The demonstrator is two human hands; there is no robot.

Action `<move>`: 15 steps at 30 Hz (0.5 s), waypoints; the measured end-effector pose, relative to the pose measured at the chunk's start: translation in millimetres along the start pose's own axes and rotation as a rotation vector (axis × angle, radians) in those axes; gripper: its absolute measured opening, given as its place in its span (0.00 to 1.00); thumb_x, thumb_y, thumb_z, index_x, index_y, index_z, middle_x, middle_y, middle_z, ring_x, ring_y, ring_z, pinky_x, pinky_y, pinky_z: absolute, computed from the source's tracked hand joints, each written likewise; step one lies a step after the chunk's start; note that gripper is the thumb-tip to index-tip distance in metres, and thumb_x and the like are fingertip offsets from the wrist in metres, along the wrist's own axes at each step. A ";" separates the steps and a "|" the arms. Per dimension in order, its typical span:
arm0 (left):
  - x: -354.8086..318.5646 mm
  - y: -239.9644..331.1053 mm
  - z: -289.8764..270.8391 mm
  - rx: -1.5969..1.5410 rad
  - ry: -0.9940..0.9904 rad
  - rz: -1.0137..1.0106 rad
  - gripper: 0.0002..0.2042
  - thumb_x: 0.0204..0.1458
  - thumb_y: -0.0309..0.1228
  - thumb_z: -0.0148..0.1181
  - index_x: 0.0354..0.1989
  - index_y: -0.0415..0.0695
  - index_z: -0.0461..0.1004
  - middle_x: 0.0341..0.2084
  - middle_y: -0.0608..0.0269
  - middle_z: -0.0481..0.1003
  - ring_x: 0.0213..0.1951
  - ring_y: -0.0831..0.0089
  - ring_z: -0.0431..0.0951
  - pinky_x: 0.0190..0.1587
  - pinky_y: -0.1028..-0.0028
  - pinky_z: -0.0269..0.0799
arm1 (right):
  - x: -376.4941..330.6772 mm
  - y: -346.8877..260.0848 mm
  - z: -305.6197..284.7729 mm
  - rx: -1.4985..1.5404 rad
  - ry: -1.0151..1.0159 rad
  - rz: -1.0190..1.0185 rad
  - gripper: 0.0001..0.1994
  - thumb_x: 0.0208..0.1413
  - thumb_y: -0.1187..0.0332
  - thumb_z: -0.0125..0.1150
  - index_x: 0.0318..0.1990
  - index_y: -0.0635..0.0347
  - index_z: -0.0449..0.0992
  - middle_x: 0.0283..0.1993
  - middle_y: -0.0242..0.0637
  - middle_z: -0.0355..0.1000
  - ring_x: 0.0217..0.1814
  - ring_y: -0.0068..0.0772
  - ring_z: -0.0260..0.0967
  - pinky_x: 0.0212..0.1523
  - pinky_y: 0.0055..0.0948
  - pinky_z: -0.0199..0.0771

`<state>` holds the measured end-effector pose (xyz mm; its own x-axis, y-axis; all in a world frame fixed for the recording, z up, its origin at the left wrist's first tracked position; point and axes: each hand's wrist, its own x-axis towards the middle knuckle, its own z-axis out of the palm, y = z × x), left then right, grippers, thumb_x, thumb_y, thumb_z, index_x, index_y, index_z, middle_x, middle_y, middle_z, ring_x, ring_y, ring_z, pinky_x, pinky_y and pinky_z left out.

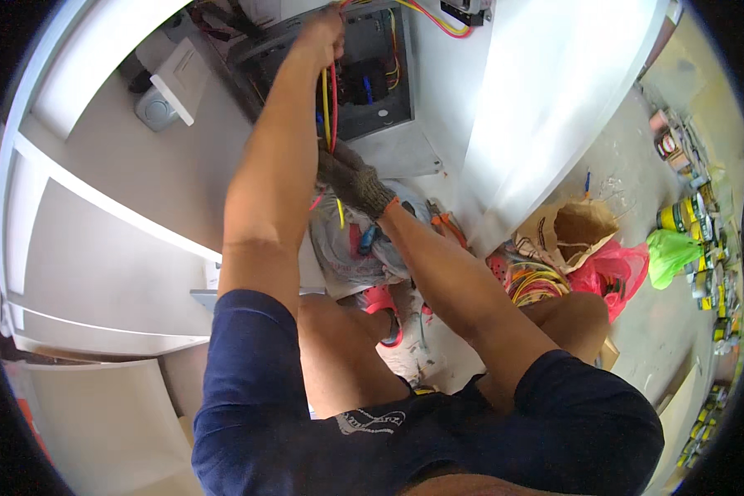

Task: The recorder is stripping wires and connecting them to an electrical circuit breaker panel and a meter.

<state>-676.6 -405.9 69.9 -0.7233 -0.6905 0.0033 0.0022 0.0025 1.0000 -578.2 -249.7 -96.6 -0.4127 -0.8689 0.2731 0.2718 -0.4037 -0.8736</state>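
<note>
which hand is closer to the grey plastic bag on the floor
Right. The gloved right hand grips the red and yellow wires just above the grey plastic bag. The bare left hand is up at the top of the open electrical box, well away from it.

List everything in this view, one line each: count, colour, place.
wires: several, red and yellow, running from the box down to the hands
electrical box: one, grey, open, recessed in the wall, top centre
wall: white, left and upper part
plastic bag: one, grey, on the floor below the box
pliers: one, orange handles, beside the grey bag
paper bag: one, brown, open, right of centre
wire coils: a bundle, mixed colours, by the paper bag
pink bag: one, right
green bag: one, far right
left hand: bare, raised, gripping wires at the box top
right hand: grey knit glove, holding the wires lower down
</note>
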 end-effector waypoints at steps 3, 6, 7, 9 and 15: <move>45.0 30.2 -30.1 0.217 0.077 0.058 0.18 0.62 0.41 0.51 0.21 0.45 0.72 0.12 0.59 0.66 0.12 0.65 0.63 0.14 0.60 0.58 | 6.4 -16.2 37.9 0.375 -0.071 0.007 0.13 0.64 0.60 0.59 0.52 0.53 0.74 0.34 0.28 0.73 0.31 0.25 0.71 0.35 0.33 0.74; 54.5 42.8 -12.0 0.191 0.068 0.003 0.21 0.63 0.41 0.49 0.16 0.47 0.68 0.07 0.62 0.61 0.07 0.68 0.55 0.09 0.64 0.49 | -24.2 -74.9 38.1 0.347 -0.034 0.290 0.10 0.66 0.60 0.54 0.42 0.56 0.75 0.25 0.28 0.70 0.28 0.24 0.67 0.33 0.30 0.70; 53.5 46.5 -2.1 0.170 0.035 -0.009 0.22 0.63 0.41 0.49 0.15 0.47 0.67 0.07 0.63 0.61 0.07 0.68 0.55 0.10 0.65 0.51 | -36.2 -61.7 22.1 0.080 -0.127 0.254 0.10 0.64 0.60 0.56 0.36 0.55 0.75 0.21 0.30 0.69 0.28 0.25 0.68 0.34 0.30 0.70; 53.4 43.8 8.4 0.197 0.031 0.017 0.22 0.63 0.41 0.49 0.15 0.47 0.67 0.07 0.63 0.60 0.07 0.68 0.55 0.10 0.65 0.50 | -79.4 -47.9 9.7 -0.352 -0.236 0.218 0.10 0.63 0.59 0.56 0.40 0.56 0.75 0.24 0.29 0.70 0.29 0.25 0.69 0.35 0.29 0.71; 55.0 26.7 -26.6 0.201 -0.061 -0.042 0.16 0.66 0.45 0.46 0.32 0.48 0.72 0.14 0.73 0.60 0.12 0.76 0.52 0.14 0.73 0.47 | -167.6 -51.9 44.9 0.629 0.060 0.375 0.19 0.64 0.68 0.53 0.60 0.64 0.68 0.37 0.35 0.72 0.44 0.32 0.72 0.48 0.31 0.73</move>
<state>-697.9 -463.0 96.8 -0.7606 -0.6477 -0.0446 -0.1619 0.1227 0.9791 -484.1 -95.9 -78.9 -0.2365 -0.9709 -0.0370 0.8441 -0.1865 -0.5027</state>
